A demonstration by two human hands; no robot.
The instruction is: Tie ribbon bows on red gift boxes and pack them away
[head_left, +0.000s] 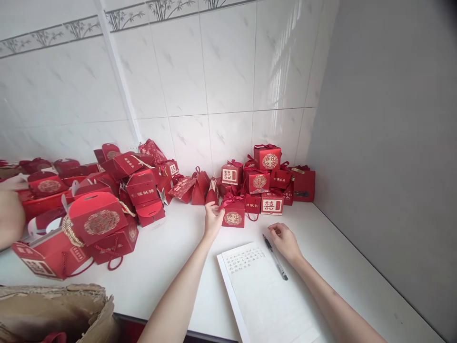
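Observation:
A red gift box (pixel 233 219) with a gold round emblem and a ribbon bow on top stands on the white table. My left hand (pixel 213 221) is at its left upper corner, with the fingers closed on the box by the bow. My right hand (pixel 287 243) rests on the table to the right, its fingers curled in and nothing visible in them. Just left of that hand, a black-capped clear pen (pixel 275 257) lies along the right side of a notepad (pixel 264 300) with rows of handwriting near its top.
Stacked red gift boxes (pixel 267 158) stand against the tiled wall, beside a grey partition (pixel 385 143). Folded and open red boxes (pixel 102 221) are heaped at left, where another person's arm (pixel 10 214) reaches in. A torn cardboard carton (pixel 53 309) stands at the front left.

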